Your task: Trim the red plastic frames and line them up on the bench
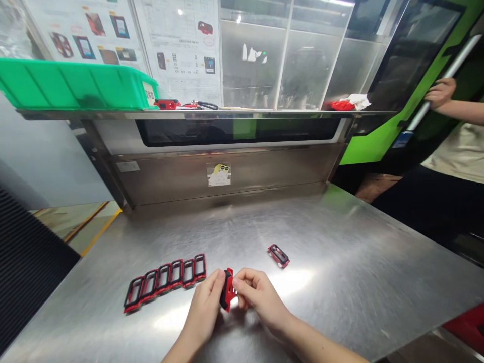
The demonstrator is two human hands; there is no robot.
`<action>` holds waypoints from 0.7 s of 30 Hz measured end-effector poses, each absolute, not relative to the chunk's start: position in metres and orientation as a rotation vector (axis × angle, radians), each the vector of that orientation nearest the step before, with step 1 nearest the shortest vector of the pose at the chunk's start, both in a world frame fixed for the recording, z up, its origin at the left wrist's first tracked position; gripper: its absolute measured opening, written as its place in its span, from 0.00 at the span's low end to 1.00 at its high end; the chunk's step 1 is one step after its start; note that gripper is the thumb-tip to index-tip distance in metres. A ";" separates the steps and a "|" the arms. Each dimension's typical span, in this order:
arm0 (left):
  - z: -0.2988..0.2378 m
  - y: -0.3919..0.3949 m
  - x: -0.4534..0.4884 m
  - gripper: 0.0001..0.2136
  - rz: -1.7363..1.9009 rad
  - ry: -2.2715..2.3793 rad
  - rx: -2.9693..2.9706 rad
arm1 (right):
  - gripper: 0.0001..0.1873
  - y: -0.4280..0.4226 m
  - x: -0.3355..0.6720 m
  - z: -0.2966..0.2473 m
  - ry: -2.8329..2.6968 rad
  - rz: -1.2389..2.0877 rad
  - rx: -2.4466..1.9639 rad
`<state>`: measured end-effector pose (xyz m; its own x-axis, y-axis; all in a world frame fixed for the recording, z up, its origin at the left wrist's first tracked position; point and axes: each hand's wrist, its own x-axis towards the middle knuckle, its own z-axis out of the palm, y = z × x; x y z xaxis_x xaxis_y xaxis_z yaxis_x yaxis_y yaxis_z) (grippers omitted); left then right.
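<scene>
Between my two hands is a red and black plastic frame [229,290], held on edge just above the steel table. My left hand [204,305] grips its black side, thumb along the top. On the red side, my right hand [257,295] is closed, thumb and forefinger pinched at the edge; whether a small part is in that pinch I cannot tell. Left of my hands, a row of several similar red and black frames [164,278] lies side by side. One more such frame [279,255] lies apart, further back to the right.
The steel table [340,282] backs onto a panel with a raised shelf [242,115]. On the shelf are a green bin [75,85], a red part [166,104], pliers-like handles [204,105] and a red and white bundle [350,103]. A person [454,136] at right grips a pole.
</scene>
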<state>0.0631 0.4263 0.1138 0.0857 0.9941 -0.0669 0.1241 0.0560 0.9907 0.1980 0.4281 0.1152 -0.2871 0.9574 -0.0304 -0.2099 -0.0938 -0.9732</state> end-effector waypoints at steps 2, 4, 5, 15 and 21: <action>0.112 0.427 0.063 0.24 0.985 1.216 1.311 | 0.28 0.428 0.198 0.116 -1.198 1.573 -0.942; 0.111 0.427 0.062 0.24 0.936 1.168 1.303 | 0.28 0.429 0.198 0.116 -1.203 1.581 -0.942; 0.110 0.428 0.062 0.24 0.918 1.149 1.293 | 0.28 0.429 0.199 0.116 -1.209 1.584 -0.942; 0.117 0.425 0.068 0.25 0.854 1.086 1.075 | 0.28 0.429 0.199 0.115 -1.244 1.531 -0.929; 0.128 0.423 0.067 0.27 0.865 1.148 0.738 | 0.26 0.427 0.200 0.117 -1.261 1.396 -0.974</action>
